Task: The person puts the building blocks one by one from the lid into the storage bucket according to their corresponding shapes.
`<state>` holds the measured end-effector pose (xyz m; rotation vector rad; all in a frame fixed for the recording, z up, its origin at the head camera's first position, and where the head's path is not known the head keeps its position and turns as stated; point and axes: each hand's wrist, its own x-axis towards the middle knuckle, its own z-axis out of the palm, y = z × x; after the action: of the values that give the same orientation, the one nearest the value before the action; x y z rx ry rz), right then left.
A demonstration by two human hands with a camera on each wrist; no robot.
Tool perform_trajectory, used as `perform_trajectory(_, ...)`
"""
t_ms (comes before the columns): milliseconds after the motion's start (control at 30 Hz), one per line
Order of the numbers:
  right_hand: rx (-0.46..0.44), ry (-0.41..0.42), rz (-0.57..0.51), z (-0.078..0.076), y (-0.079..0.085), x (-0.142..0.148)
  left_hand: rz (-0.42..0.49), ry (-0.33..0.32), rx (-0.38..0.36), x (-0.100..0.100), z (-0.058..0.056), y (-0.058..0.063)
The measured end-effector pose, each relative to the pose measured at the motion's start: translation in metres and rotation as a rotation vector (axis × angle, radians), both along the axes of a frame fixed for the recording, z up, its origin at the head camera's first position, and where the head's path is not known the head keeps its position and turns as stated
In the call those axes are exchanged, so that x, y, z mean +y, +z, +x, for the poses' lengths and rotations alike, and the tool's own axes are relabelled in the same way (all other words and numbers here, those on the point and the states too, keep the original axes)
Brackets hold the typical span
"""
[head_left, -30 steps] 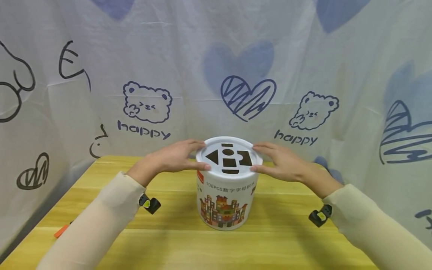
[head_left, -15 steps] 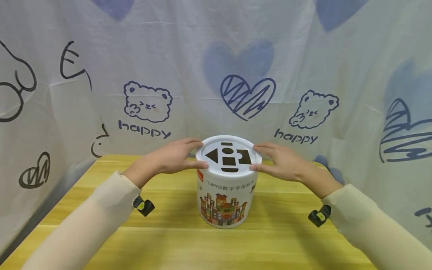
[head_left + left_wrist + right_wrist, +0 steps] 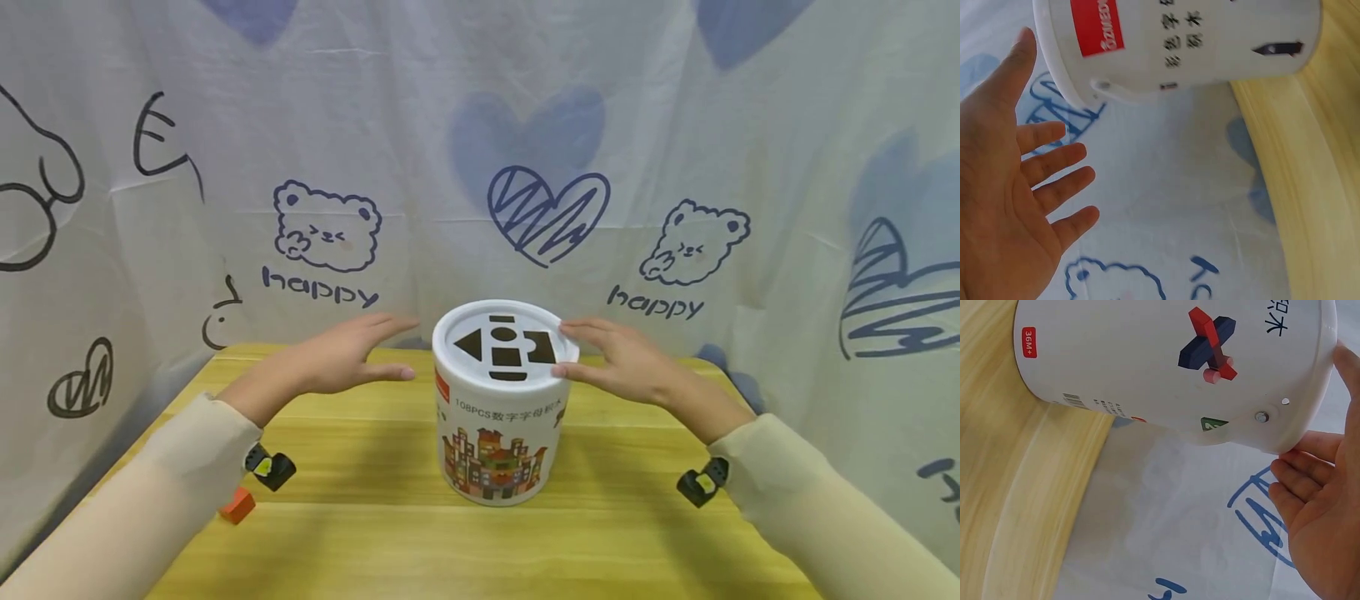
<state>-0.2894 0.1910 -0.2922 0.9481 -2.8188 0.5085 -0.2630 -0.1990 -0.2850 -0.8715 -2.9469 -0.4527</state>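
A white cylindrical block bucket [image 3: 495,442] stands upright on the table, printed with a colourful block castle. Its white lid [image 3: 467,373] has dark cut-outs: a triangle, a circle and several other shapes. My left hand [image 3: 330,358] is apart from the bucket on its left, fingers extended and nothing in them; the left wrist view shows its palm [image 3: 1004,206] beside the rim. My right hand [image 3: 626,362] touches the lid's right edge with thumb and fingertips. In the right wrist view, the fingers [image 3: 1313,481] lie loosely against the rim.
An orange-red block [image 3: 238,506] lies on the yellow wood-grain table [image 3: 360,542], partly behind the left sleeve. Behind and beside the table hangs a pale curtain [image 3: 435,108] with hearts and bear drawings. Small black cameras [image 3: 272,467] are strapped to both wrists.
My left hand has come off the lid and moved left. The orange-red block has come back into view by the left sleeve. My right hand stays at the lid's edge; the bucket stands still.
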Motion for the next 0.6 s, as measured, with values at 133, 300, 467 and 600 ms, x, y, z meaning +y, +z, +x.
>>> perform_trajectory(133,-0.005,0.0,-0.004,0.0,0.0,0.0,0.018,0.009,-0.016,-0.017,0.005,-0.009)
perform_trajectory(300,-0.01,-0.001,-0.005,0.0,0.0,-0.001,0.011,0.035,-0.036,-0.036,0.013,-0.019)
perform_trajectory(467,-0.017,-0.008,-0.016,0.001,0.001,0.0,-0.013,0.049,-0.036,-0.054,0.023,-0.029)
perform_trajectory(600,-0.021,-0.005,-0.017,0.0,0.0,0.0,-0.023,0.053,-0.018,-0.07,0.032,-0.042)
